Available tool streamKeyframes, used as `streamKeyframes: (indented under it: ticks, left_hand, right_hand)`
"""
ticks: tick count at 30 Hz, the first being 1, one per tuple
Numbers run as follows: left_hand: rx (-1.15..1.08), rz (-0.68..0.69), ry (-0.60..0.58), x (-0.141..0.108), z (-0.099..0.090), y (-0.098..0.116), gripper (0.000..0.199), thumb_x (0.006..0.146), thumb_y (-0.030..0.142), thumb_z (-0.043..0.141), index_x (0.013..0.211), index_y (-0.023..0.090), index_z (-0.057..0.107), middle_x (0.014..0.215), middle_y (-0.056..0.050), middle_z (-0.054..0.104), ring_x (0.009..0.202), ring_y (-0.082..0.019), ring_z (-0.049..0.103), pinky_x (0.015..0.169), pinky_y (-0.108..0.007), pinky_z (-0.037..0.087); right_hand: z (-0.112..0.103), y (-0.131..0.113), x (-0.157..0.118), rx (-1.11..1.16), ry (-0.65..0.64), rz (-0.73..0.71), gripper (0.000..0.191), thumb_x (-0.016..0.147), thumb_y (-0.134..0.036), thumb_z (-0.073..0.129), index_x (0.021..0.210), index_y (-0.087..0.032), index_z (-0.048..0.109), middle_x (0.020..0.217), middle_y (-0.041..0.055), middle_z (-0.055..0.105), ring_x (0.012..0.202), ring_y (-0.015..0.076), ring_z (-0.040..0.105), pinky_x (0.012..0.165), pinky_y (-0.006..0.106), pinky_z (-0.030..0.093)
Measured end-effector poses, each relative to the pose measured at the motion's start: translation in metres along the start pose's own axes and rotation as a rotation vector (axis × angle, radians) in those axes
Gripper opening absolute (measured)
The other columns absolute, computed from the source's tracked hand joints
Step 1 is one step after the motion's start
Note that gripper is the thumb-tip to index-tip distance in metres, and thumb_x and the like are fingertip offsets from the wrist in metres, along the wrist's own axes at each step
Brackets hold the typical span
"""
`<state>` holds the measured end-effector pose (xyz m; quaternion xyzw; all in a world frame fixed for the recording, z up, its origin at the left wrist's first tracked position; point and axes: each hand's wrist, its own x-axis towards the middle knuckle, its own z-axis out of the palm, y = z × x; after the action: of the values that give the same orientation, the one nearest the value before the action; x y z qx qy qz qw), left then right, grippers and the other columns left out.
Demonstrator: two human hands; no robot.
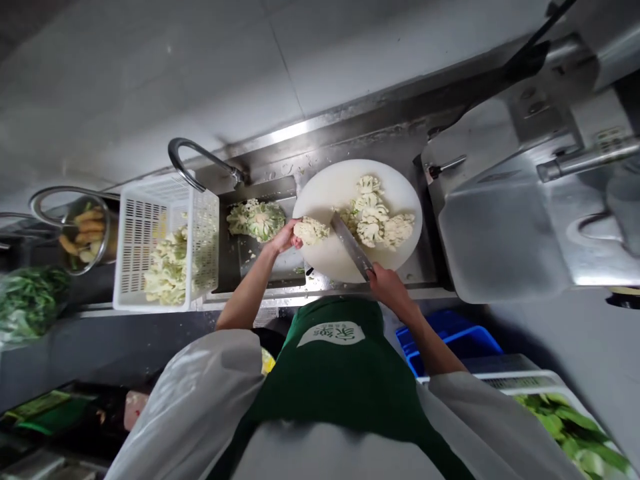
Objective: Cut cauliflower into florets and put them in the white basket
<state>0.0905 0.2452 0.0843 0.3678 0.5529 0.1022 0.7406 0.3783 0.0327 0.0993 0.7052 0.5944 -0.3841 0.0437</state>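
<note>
A cauliflower piece (311, 231) is held in my left hand (287, 237) at the left edge of the round white cutting board (320, 263). My right hand (387, 285) is closed round the handle of a knife (351, 247), whose blade slants up and left over the board, its tip just right of the held piece. More cauliflower (373, 220) lies in a heap on the right half of the board, beyond the blade. Left of my left hand, cauliflower heads with green leaves (257, 220) rest in the steel sink (250, 250).
A white perforated basket (131, 243) with cauliflower pieces stands left of the sink, under a curved faucet (200, 157). Farther left are a metal pot (113, 230) and bagged greens (30, 307). A metal machine (505, 233) stands right of the board. Blue bins (450, 340) sit below.
</note>
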Motion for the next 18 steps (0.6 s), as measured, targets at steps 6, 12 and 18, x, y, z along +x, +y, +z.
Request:
streamKeyframes:
  ticks: [6, 12, 18]
  left_hand:
    - [0.334, 0.249, 0.337, -0.01, 0.039, -0.039, 0.043, 0.092, 0.059, 0.06, 0.097, 0.017, 0.065, 0.071, -0.005, 0.062, 0.055, -0.015, 0.057, 0.052, -0.027, 0.045]
    - [0.591, 0.669, 0.871, -0.008, 0.095, -0.074, 0.05, 0.094, 0.048, 0.063, 0.134, 0.019, 0.056, 0.139, -0.021, 0.046, 0.136, -0.035, 0.045, 0.113, -0.049, 0.039]
    - [0.611, 0.751, 0.953, 0.013, 0.098, -0.088, 0.038, 0.101, 0.042, 0.05, 0.129, 0.017, 0.056, 0.129, -0.02, 0.049, 0.131, -0.034, 0.046, 0.117, -0.05, 0.032]
  right_hand:
    - [0.0, -0.02, -0.003, -0.072, 0.011, 0.008, 0.036, 0.109, -0.034, 0.031, 0.118, -0.017, 0.06, 0.097, 0.0123, 0.075, 0.09, 0.0259, 0.072, 0.072, 0.03, 0.039]
    - [-0.003, -0.029, 0.007, -0.086, -0.024, -0.037, 0.036, 0.108, -0.028, 0.03, 0.119, -0.015, 0.061, 0.101, 0.0148, 0.075, 0.093, 0.0271, 0.072, 0.076, 0.03, 0.042]
    - [-0.003, -0.045, 0.003, -0.044, 0.005, -0.09, 0.039, 0.109, -0.03, 0.027, 0.121, -0.015, 0.062, 0.101, 0.0148, 0.076, 0.092, 0.026, 0.072, 0.081, 0.03, 0.044]
